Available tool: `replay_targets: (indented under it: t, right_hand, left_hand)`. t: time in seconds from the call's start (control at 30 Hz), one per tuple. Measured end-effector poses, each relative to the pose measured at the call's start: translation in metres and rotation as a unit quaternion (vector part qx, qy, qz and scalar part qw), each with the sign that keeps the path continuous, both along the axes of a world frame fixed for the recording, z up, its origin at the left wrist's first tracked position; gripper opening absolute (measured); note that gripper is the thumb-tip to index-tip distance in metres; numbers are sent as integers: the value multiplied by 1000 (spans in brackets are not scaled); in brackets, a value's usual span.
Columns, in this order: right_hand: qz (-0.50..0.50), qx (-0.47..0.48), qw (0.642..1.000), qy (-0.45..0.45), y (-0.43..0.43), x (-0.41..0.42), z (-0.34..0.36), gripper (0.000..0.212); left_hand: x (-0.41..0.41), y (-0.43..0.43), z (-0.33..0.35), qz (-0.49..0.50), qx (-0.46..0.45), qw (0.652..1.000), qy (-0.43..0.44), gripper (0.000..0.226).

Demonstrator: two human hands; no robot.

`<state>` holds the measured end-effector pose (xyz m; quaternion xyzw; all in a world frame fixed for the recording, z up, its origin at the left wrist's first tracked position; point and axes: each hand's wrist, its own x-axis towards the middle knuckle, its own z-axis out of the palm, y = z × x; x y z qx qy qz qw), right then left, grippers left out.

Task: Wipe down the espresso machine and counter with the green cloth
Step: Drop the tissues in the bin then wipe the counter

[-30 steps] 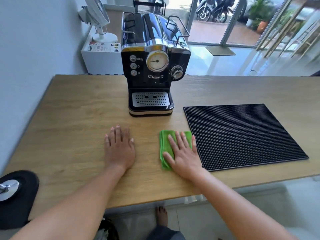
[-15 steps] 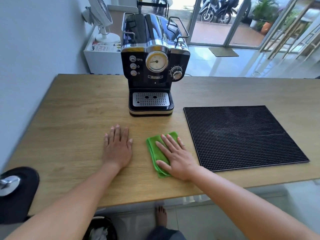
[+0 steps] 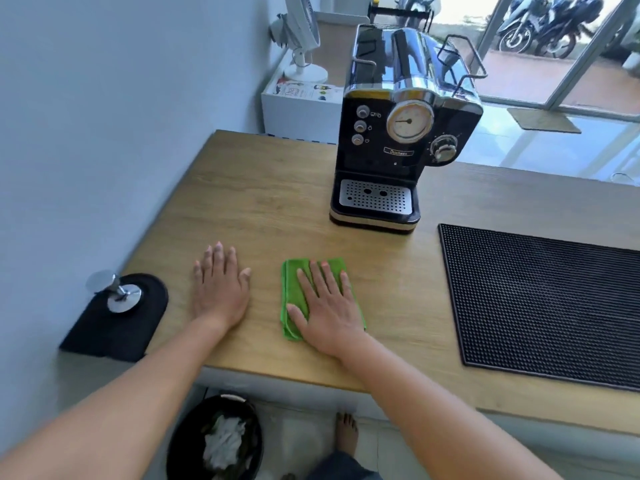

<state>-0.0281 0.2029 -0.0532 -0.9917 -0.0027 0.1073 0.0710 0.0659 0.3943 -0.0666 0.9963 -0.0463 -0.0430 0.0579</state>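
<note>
A folded green cloth (image 3: 293,296) lies flat on the wooden counter (image 3: 270,202), in front of the black and chrome espresso machine (image 3: 398,133). My right hand (image 3: 329,306) presses down on the cloth with straight, spread fingers and covers most of it. My left hand (image 3: 220,289) rests flat on the bare wood just left of the cloth, fingers straight and holding nothing. The machine stands at the back of the counter, its drip tray facing me, a hand's length beyond the cloth.
A black ribbed rubber mat (image 3: 540,299) covers the counter to the right. A metal tamper (image 3: 114,292) stands on a black pad (image 3: 117,323) at the counter's left corner, by the wall. A black bin (image 3: 214,441) with white waste sits on the floor below.
My right hand has slid the green cloth leftward across the counter, away from the black mat and closer to my left hand. The view has swung to the left.
</note>
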Motion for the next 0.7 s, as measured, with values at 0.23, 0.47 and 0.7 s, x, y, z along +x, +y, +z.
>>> replay_targets:
  t: [0.23, 0.47, 0.7]
  right_hand:
    - [85, -43, 995, -12, -87, -32, 2, 76]
    - [-111, -24, 993, -13, -28, 62, -5, 78]
    - [218, 1, 976, 10, 26, -1, 0, 68]
  left_hand:
    - [-4, 18, -2, 21, 4, 1000, -2, 66]
    - [-6, 15, -4, 30, 14, 999, -7, 64]
    - [23, 26, 14, 71, -35, 996, -39, 58]
